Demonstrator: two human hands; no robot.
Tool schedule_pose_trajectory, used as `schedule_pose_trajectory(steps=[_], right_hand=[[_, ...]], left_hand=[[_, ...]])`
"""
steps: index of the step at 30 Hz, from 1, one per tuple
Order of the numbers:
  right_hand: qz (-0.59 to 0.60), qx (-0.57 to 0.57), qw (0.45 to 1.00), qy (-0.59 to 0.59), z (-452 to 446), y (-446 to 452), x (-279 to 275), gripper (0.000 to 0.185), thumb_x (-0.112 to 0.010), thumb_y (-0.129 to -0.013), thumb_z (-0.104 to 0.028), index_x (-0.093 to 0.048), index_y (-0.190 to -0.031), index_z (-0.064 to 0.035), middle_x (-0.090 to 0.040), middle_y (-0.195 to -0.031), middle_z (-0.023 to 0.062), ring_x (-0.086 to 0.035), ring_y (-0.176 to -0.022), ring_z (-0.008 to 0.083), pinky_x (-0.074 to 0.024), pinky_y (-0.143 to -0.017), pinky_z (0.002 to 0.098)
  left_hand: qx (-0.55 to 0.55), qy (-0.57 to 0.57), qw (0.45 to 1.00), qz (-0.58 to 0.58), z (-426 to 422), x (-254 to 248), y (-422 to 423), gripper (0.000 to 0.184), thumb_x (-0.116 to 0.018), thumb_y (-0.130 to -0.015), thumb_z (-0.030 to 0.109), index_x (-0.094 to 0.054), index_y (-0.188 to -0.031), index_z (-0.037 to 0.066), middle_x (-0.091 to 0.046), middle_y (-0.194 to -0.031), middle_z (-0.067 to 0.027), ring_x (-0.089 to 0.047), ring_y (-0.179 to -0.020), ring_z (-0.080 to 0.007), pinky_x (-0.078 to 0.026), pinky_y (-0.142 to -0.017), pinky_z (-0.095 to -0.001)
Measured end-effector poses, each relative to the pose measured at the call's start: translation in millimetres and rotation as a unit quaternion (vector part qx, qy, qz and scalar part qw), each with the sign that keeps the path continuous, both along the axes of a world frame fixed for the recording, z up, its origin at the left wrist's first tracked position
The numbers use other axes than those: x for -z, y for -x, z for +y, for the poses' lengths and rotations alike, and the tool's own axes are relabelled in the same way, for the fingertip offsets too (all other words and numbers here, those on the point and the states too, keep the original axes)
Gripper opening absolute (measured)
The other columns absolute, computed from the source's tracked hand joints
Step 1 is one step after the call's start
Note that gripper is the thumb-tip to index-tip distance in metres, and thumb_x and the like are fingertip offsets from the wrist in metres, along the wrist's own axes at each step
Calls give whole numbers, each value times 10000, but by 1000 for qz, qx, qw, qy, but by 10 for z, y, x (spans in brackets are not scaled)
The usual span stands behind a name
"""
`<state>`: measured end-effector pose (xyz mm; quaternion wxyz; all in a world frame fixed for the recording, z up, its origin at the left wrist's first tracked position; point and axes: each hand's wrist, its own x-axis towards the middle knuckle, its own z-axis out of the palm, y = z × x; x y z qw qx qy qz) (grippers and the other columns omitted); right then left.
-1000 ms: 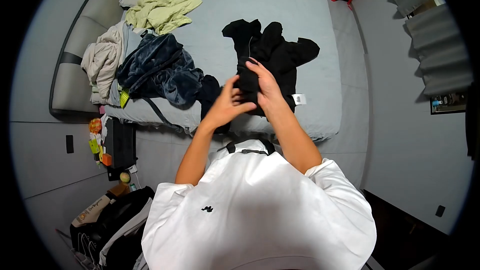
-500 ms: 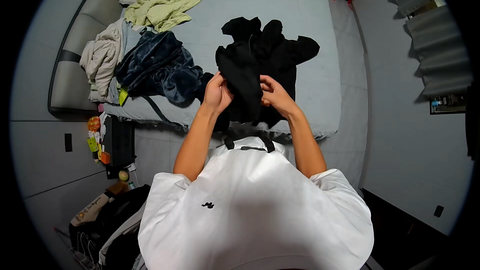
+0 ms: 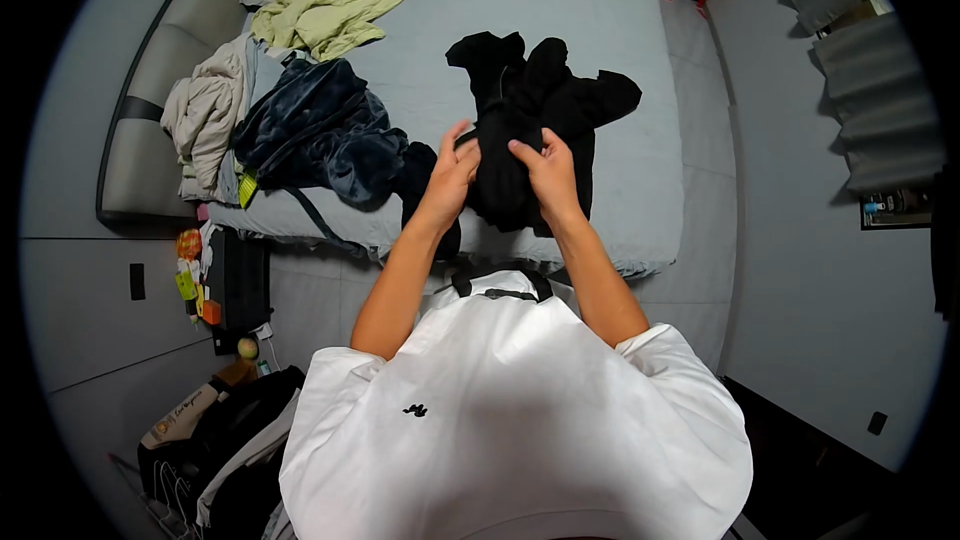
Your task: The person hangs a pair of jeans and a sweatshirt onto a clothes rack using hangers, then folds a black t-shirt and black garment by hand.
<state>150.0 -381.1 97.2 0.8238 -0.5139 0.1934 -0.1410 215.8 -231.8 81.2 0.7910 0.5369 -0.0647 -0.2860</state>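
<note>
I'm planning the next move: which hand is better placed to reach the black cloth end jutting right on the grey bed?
Likely the right hand: it is nearer the jutting black cloth end, while the left hand is at the left of the bunched black cloth.

No legible text or numbers.

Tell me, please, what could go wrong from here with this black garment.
The bunched black garment might unroll or slip at the left hand, whose hold is unclear. So close to the near edge of the bed, it could slide off. Black cloth lies just beyond it, so layers could drag together.
</note>
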Motion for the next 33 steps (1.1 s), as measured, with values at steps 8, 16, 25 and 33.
schedule_pose_trajectory(steps=[8, 16, 25, 33], right_hand=[[-29, -18, 991, -126, -52, 32, -200, 128, -636, -875, -25, -604, -998, -36, -663, -901, 45, -647, -770, 114, -541, -695, 261], [-101, -5, 980, -172, -403, 200, -505, 235, -613, -814, 28, -599, -1043, -23, -649, -929, 56, -656, -816, 147, -569, -767, 296], [112, 20, 984, 136, -947, 183, 81, 139, -656, -816, -41, -617, -949, -27, -665, -850, 37, -641, -762, 145, -528, -715, 283], [-14, -48, 979, 197, -481, 362, 198, 139, -573, -865, 4, -677, -957, -2, -694, -907, 67, -676, -826, 158, -537, -768, 287]], left_hand=[[159, -180, 924, -298, -64, -340, 332, 885, -830, -783, 164, -291, -1476, 54, -517, -1349, -172, -511, -1261, -257, -406, -1055, -367], [153, -116, 977, -90, 127, 156, 135, 167, -722, -873, 39, -613, -999, 20, -649, -787, 12, -529, -728, -43, -411, -650, -219], [201, -66, 977, -10, 412, -250, -241, 246, -511, -1015, 176, -671, -1074, -1, -667, -884, 0, -603, -750, -78, -480, -638, -232], [107, -13, 980, 167, -48, -8, -141, 288, -548, -983, 225, -676, -1040, -27, -714, -966, -88, -684, -830, -148, -558, -730, -269]])
